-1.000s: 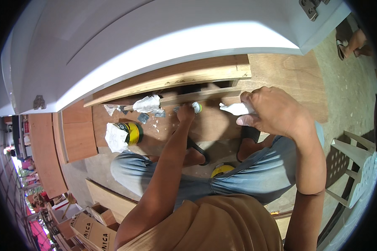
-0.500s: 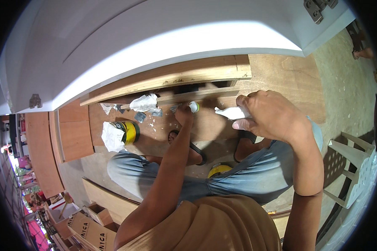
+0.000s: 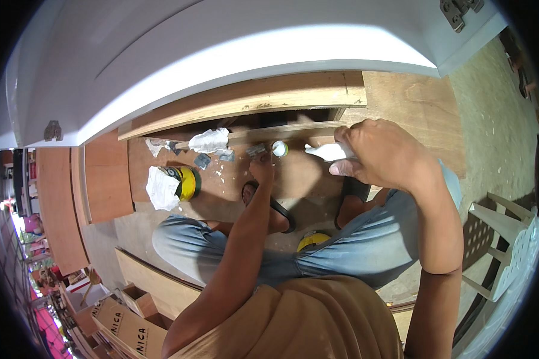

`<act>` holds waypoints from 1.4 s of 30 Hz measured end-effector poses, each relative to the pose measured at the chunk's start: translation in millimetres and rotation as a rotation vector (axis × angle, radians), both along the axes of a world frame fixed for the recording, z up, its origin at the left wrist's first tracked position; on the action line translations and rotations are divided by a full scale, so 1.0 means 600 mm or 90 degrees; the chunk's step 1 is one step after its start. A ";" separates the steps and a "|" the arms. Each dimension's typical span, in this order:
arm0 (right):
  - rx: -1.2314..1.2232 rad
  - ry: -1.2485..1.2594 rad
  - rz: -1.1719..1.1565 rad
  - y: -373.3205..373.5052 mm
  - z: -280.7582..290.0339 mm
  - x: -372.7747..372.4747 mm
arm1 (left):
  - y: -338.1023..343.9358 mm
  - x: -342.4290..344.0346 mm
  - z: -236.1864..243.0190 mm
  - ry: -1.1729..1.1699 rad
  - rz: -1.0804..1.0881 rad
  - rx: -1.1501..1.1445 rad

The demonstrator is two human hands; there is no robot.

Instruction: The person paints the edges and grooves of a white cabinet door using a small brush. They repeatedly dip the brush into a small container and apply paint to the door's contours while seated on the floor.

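My right hand (image 3: 384, 153) is closed around a bunched white cloth (image 3: 323, 152), whose twisted tip sticks out to the left past my thumb. My left hand (image 3: 262, 168) is low over the wooden board, right beside a small round tub (image 3: 279, 149) with a white inside and green rim. Its fingers are small and shadowed, so whether they grip anything is unclear. A dark grey scrap (image 3: 256, 149), like sandpaper, lies just beyond those fingers. Farther left are another crumpled white cloth (image 3: 211, 142) and a grey square scrap (image 3: 202, 161).
A white cabinet panel with hinges (image 3: 251, 51) overhangs the far side, above a wooden beam (image 3: 251, 97). A yellow-and-black can (image 3: 188, 183) with white material over it stands left. Another yellow can (image 3: 313, 240) sits between my legs. A pale plastic stool (image 3: 503, 239) is at right.
My left hand has shifted slightly, leaving more of the small tub and the grey scrap beside it visible. The right hand still holds the white cloth. The view has tilted a little.
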State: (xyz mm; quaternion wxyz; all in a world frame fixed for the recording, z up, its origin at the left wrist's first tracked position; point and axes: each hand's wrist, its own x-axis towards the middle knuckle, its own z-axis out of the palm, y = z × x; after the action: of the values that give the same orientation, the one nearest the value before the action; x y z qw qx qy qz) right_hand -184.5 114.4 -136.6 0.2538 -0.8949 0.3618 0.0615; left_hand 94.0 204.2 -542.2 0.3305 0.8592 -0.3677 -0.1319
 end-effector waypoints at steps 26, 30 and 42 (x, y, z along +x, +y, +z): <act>-0.038 0.061 0.075 0.021 0.041 0.088 | 0.154 0.197 0.482 1.003 -0.235 -0.291; 0.027 -0.026 0.145 0.032 0.070 0.073 | 0.187 0.187 0.649 0.914 -0.322 -0.408; -0.043 -0.177 0.290 0.073 -0.018 0.027 | -0.041 0.114 0.881 0.197 -0.355 -0.412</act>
State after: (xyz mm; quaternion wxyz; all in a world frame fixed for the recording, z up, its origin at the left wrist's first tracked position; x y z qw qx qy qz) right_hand -168.4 158.2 -147.2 0.2507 -0.9611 0.1145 -0.0190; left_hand 162.3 179.7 -13.5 0.5847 0.5501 -0.5536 -0.2213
